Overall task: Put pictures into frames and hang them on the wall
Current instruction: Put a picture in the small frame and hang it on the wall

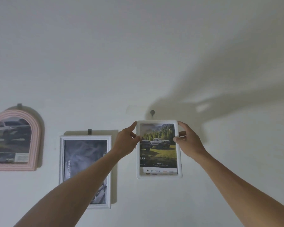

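White frame (pixel 159 175) being gripped at upper side edges by fingers of left hand (pixel 126 140) and right hand (pixel 188 141), closed on it, kept level just below hook (pixel 152 112) for hanging.

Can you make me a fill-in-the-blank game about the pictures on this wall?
1. The arched frame on the far left is coloured ____.
2. Both hands hold the white frame just below a dark ____ on the wall.
3. The picture in that frame shows trucks in front of green ____.
4. The left hand and right hand have their grip on the frame's ____ corners.

Missing words: pink; hook; trees; top
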A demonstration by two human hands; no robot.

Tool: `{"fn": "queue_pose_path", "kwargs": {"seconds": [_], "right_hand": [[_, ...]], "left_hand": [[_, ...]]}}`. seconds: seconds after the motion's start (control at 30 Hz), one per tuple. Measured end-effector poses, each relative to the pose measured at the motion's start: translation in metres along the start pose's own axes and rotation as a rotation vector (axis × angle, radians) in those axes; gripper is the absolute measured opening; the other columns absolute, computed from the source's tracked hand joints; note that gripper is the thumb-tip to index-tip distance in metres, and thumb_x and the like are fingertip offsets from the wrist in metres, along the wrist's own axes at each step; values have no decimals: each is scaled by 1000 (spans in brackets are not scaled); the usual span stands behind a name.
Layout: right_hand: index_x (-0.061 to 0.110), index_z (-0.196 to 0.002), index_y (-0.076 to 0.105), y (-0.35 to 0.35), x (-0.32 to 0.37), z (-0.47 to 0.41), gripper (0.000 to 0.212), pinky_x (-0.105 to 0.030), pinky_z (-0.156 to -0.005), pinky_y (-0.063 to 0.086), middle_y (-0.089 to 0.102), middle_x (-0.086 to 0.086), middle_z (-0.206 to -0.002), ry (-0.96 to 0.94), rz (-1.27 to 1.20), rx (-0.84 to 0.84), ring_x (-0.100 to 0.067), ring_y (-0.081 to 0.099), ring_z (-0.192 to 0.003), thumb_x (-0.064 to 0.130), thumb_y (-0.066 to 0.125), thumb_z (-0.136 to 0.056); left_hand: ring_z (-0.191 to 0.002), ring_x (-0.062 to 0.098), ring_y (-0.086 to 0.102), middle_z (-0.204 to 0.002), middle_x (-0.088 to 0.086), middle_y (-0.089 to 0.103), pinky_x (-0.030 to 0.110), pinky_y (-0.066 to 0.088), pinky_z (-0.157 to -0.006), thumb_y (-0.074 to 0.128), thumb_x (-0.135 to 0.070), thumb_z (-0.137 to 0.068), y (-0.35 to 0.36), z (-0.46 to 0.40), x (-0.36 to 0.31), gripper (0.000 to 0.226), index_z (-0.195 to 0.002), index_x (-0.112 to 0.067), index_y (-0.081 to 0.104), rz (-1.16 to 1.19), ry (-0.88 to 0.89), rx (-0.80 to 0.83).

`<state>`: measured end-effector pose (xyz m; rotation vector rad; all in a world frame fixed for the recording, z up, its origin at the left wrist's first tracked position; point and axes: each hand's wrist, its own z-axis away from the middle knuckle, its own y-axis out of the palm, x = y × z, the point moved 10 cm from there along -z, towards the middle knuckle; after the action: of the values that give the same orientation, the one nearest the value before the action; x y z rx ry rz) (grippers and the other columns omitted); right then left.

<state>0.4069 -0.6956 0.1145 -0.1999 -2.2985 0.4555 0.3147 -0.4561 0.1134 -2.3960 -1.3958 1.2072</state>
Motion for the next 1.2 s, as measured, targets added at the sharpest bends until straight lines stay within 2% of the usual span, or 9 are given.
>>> {"fn": "queue_pose_path", "kwargs": {"seconds": [0.2,0.3,0.43,0.63,0.7,0.87,1.03,1.2], "right_hand": [[34,-145,38,15,-10,-39,61,-18,-58,44,63,-2,-98,-14,-40,10,-14,63,-85,9,60,-95],[32,-147,36,21,-12,-53,61,-14,-58,41,64,-4,-101,-39,-43,28,-11,62,-85,8,59,-96],[32,-147,36,32,-12,-64,60,-12,-58,41,63,-3,-100,-75,-31,52,-10,61,-85,9,59,-96],[29,-151,33,43,-21,-71,65,-9,-61,42,62,-7,-110,-123,-15,-22,-15,62,-90,5,58,-96],[31,-151,33,44,-24,-72,66,-8,-57,45,61,-6,-112,-134,-26,-53,-12,63,-89,5,59,-95],[32,-150,35,43,-27,-73,66,-6,-53,45,56,-6,-113,-164,9,-116,-15,60,-90,6,60,-95],[31,-152,33,42,-30,-73,65,-8,-61,42,52,-8,-111,-147,34,-140,-19,58,-91,7,58,-96],[31,-154,31,43,-33,-78,67,-18,-74,42,49,-12,-109,-126,81,-125,-18,53,-89,10,58,-96]], "left_hand": [[-71,9,66,-78,-2,71,17,41,-60,59,-26,-93,3,-36,-1,67,-152,-28,28,-99,-9,-35],[-71,19,67,-81,10,72,16,43,-57,57,-23,-94,5,-46,5,66,-153,-28,27,-124,-20,-58],[-78,29,68,-85,17,71,18,45,-59,58,-21,-94,5,-52,15,67,-153,-29,28,-157,-39,-95],[-82,32,66,-84,16,71,31,48,-71,57,-16,-93,3,-54,10,65,-151,-30,30,-182,11,-121],[-81,32,65,-83,16,70,36,51,-75,57,-16,-93,3,-54,9,65,-151,-29,30,-192,31,-123],[-78,25,64,-79,9,70,26,46,-70,58,-18,-93,3,-54,12,66,-151,-29,30,-189,47,-155],[-79,25,66,-80,8,72,24,46,-70,58,-18,-93,7,-57,12,66,-151,-31,29,-191,54,-133],[-77,29,67,-76,13,71,30,51,-72,57,-14,-91,5,-57,9,65,-150,-31,33,-226,61,-127]]}}
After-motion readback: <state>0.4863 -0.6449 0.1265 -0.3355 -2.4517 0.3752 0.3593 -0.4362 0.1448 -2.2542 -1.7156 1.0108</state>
